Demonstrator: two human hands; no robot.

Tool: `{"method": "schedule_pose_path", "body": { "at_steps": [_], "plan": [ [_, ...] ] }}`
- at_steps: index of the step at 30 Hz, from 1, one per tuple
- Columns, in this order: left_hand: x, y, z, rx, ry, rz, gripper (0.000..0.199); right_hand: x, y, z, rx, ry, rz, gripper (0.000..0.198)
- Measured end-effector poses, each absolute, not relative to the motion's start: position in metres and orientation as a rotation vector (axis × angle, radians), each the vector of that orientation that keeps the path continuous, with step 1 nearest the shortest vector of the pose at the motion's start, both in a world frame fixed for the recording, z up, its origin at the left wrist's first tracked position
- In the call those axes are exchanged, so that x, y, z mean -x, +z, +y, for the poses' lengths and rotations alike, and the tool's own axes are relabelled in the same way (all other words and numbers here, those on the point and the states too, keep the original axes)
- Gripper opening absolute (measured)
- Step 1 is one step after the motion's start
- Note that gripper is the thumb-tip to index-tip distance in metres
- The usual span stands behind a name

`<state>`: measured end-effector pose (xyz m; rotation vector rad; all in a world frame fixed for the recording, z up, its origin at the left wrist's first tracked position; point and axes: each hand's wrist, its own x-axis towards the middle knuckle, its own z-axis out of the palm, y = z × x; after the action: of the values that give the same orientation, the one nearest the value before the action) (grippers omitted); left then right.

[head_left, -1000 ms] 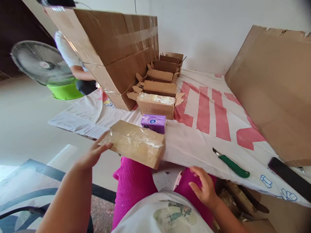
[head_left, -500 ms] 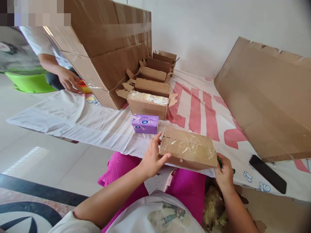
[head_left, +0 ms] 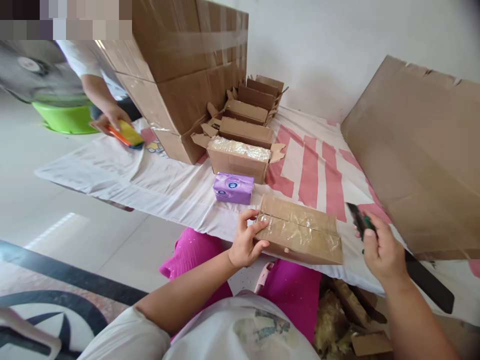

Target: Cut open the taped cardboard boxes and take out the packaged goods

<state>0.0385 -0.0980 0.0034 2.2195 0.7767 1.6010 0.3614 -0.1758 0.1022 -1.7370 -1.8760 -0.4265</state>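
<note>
Leaning against the wall at the far right, a big cardboard sheet (head_left: 423,160) is being kept upright, and a large taped carton (head_left: 187,65) is standing on the white cloth with red stripes (head_left: 315,175). A row of small open boxes (head_left: 243,135) is lined up beside that carton. A small taped box (head_left: 300,235) is being gripped at its left end by the left hand (head_left: 245,245), at the near edge of the cloth. A purple packet (head_left: 233,188) is lying just behind it. A green-handled knife (head_left: 360,220) is being clenched in the right hand (head_left: 382,250), just right of the box. A co-worker's hand (head_left: 108,117) is holding a yellow and orange object (head_left: 127,135).
</note>
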Motion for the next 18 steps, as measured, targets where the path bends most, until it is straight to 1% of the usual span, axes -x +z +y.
{"method": "schedule_pose_path", "body": {
  "at_steps": [3, 6, 10, 13, 18],
  "plan": [
    [-0.040, 0.003, -0.099, -2.193, 1.623, 0.778, 0.044, -0.319, 0.142, -0.158, 1.456, -0.450, -2.350, 0.046],
    [-0.041, 0.005, -0.099, -2.194, 1.628, 0.784, 0.045, -0.279, 0.155, -0.141, 1.384, -0.530, -2.625, 0.046],
    [-0.040, 0.007, -0.100, -2.215, 1.623, 0.803, 0.045, -0.246, 0.154, -0.126, 1.458, -0.662, -2.770, 0.050],
    [-0.039, 0.007, -0.101, -2.225, 1.612, 0.821, 0.045, -0.237, 0.158, -0.124, 1.561, -0.620, -2.847, 0.055],
    [-0.038, 0.007, -0.102, -2.246, 1.594, 0.836, 0.044, -0.244, 0.172, -0.135, 1.745, -0.543, -2.930, 0.054]
  ]
}}
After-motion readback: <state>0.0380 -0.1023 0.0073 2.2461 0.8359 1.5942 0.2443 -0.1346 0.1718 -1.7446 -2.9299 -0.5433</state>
